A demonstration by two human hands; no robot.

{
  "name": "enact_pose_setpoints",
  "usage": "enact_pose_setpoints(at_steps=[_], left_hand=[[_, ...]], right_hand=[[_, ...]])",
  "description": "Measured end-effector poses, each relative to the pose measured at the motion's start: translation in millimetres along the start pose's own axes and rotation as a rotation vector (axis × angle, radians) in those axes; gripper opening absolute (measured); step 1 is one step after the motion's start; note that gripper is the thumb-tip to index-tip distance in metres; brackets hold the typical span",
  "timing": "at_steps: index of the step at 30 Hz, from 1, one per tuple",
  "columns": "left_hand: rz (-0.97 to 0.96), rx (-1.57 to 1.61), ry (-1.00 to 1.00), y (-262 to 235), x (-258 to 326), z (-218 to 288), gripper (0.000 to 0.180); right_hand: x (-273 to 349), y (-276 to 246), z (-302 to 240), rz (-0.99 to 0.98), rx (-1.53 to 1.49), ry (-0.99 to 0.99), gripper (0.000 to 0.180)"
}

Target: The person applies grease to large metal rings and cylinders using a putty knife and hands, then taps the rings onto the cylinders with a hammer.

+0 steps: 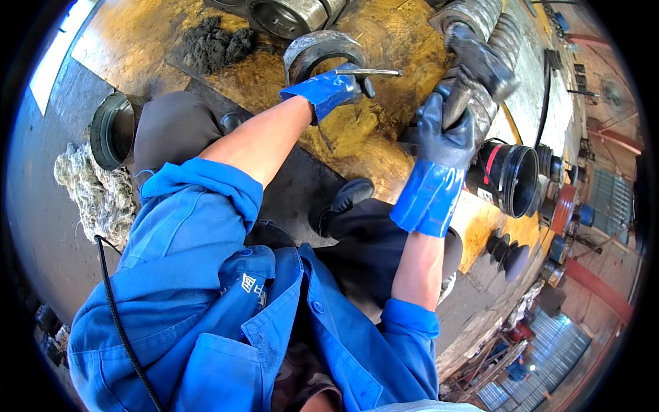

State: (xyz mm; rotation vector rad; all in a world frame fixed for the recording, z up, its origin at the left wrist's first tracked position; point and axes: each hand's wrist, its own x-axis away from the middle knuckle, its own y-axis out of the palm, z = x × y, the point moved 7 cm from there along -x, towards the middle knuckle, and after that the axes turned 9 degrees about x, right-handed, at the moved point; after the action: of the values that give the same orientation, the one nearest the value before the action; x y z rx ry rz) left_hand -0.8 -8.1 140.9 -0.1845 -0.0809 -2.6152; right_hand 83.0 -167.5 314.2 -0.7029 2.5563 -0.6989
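Observation:
My left hand, in a blue rubber glove, is closed on a slim metal rod that points to the right. It is right beside a thick, worn metal ring resting on the oily, yellowish floor sheet. My right hand, in a black-and-blue glove, is wrapped round the handle of a hammer. The dark hammer head is raised at the upper right, partly covering ribbed metal cylinders behind it. The rod's other end is hidden by my left glove.
A black bucket with a red stripe stands right of my right forearm. Dark greasy rags lie at the upper left, near a metal cylinder. An open metal cylinder and pale fibre waste are at the left.

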Motion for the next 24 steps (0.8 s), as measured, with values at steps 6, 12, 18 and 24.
enact_pose_setpoints(at_steps=[6, 12, 18, 24], left_hand=[[0.059, -0.346, 0.097, -2.0, -32.8, -35.8, 0.018], [-0.078, -0.123, 0.121, 7.4, -24.6, -33.9, 0.018], [-0.195, -0.260, 0.235, 16.2, -18.5, -14.4, 0.016], [-0.215, -0.201, 0.263, 30.3, -9.1, -7.7, 0.014]], right_hand=[[21.5, 46.5, 42.0, -0.455, 0.869, 0.066, 0.033], [2.5, 14.6, 18.5, -0.108, -0.054, 0.149, 0.015], [7.8, 20.5, 30.0, -0.144, 0.521, 0.113, 0.023], [3.0, 12.3, 24.7, -0.281, 0.723, 0.063, 0.027]])
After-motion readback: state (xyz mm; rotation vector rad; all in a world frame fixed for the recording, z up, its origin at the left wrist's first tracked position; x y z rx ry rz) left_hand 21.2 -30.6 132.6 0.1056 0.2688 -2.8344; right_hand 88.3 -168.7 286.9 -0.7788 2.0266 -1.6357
